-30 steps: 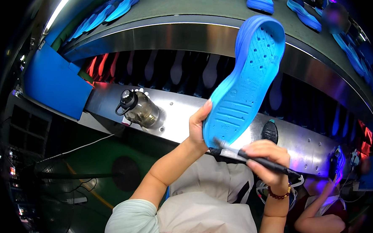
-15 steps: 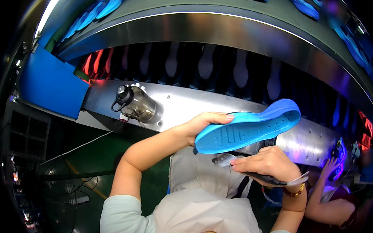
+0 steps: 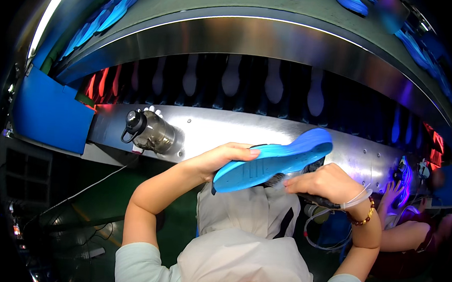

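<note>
A bright blue shoe sole (image 3: 263, 168) is held tilted above my lap, its toe-to-heel length slanting up to the right. My left hand (image 3: 224, 159) is closed on its left end, thumb along the upper edge. My right hand (image 3: 328, 184) grips a brush (image 3: 319, 200) with a dark handle, a clear thin tube running by the wrist. Its bristles are close under the sole's lower edge; whether they touch it I cannot tell. The fingers partly hide the brush.
A dark translucent bottle (image 3: 157, 133) stands on the metal ledge (image 3: 211, 132). Beyond is a green conveyor belt (image 3: 192, 0) carrying blue soles (image 3: 116, 13). More soles hang in the dark slot below it. At right, another person's hand (image 3: 392, 192) is near a purple-lit sole.
The view has shifted, so the scene sits further left. The sole has tipped, showing its inner face more edge-on, and the brush has come up closer to its lower edge.
</note>
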`<state>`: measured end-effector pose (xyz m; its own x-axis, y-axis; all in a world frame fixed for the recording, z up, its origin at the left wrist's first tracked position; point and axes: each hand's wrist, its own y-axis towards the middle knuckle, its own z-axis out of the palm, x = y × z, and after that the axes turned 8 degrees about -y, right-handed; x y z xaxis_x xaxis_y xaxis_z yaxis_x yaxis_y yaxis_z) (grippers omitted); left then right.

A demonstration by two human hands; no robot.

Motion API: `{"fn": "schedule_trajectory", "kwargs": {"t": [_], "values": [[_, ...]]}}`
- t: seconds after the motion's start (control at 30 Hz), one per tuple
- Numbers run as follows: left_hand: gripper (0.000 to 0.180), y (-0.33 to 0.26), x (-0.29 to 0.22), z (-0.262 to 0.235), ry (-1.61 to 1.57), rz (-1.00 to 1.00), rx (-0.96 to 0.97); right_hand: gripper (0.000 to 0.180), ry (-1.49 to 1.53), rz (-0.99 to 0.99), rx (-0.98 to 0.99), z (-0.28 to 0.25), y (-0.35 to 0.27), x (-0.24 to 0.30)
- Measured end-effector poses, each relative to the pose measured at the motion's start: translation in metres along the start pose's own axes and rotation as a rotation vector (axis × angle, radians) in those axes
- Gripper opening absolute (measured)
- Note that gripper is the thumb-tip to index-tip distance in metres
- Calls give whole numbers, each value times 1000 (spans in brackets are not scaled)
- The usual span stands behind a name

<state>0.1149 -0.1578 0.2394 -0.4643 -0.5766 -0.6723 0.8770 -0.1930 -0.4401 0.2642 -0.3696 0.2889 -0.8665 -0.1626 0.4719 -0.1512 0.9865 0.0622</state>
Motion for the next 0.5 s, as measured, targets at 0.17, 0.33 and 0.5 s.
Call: {"fn": "schedule_trajectory", "kwargs": {"t": [0.17,0.33,0.5], "values": [[60,-4,-2,-7,-56,71,-49,19,101,58,-193,-3,-3,-20],[61,6,2,-23,-65,102,-17,23,78,111,-89,7,-15,-33],[57,36,31,-24,-600,121,122,26,801,362,-210,31,2,-20]]}}
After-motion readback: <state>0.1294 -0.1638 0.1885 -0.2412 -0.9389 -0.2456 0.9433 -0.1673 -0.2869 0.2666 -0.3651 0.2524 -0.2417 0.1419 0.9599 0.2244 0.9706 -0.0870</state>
